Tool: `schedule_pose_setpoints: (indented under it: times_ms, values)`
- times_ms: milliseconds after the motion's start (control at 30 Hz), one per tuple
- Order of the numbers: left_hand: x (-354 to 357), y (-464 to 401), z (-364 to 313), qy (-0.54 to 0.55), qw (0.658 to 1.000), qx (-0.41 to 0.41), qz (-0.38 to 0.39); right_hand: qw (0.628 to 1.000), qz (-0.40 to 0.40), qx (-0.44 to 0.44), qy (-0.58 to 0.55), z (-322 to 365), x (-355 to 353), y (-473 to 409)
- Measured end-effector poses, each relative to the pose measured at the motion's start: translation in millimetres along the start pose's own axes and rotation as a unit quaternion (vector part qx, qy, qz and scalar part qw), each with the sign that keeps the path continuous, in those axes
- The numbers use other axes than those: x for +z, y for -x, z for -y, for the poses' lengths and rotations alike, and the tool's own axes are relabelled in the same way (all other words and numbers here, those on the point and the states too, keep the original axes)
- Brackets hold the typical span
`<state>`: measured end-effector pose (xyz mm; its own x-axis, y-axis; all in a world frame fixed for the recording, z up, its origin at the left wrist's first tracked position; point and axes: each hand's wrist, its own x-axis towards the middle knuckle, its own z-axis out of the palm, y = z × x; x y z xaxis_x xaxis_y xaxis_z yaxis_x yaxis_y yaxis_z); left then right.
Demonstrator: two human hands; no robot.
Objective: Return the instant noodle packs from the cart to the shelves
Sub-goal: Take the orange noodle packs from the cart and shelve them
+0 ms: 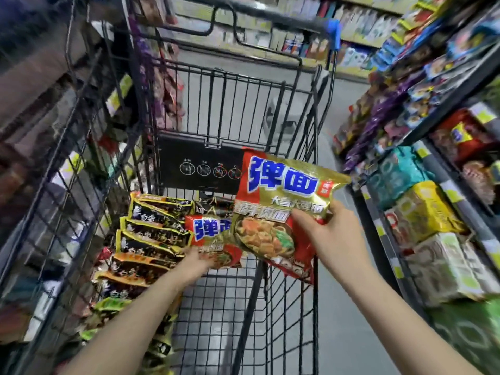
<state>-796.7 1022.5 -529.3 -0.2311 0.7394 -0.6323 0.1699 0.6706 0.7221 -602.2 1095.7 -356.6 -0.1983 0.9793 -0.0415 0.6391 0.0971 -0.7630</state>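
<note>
My right hand (334, 234) grips a red and gold noodle pack (276, 196) with blue lettering, lifted above the right rim of the black wire cart (238, 307). My left hand (196, 259) reaches into the cart and closes on a second red and gold pack (209, 234) lying on the basket floor. A row of black and yellow noodle packs (151, 234) is stacked along the cart's left side, with green-edged packs lower down.
Shelves (433, 220) on the right carry multipacks of noodles in teal, yellow, white and red. More stocked shelves line the left and the far end. The grey aisle floor runs between cart and right shelf. The cart's folded child seat panel (200, 166) stands at the far end.
</note>
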Motion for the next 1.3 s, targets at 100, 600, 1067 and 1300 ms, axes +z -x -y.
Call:
schedule_pose_setpoints:
  times_ms: [100,600,1067,1300]
  values:
    - [3,-41,28,0.011,0.999,-0.021,-0.049,1.0,-0.003,-0.004,-0.028,-4,-2,-1]
    - [48,-81,14,0.151,0.942,-0.123,-0.273,0.988,-0.006,-0.051,-0.148,-12,-8,-6]
    - [51,-88,22,0.114,0.953,-0.092,-0.263,0.982,0.003,-0.059,-0.178,-20,-5,-8]
    - [43,-90,27,0.054,0.958,-0.106,-0.262,0.981,0.001,-0.05,-0.185,-21,-5,-9]
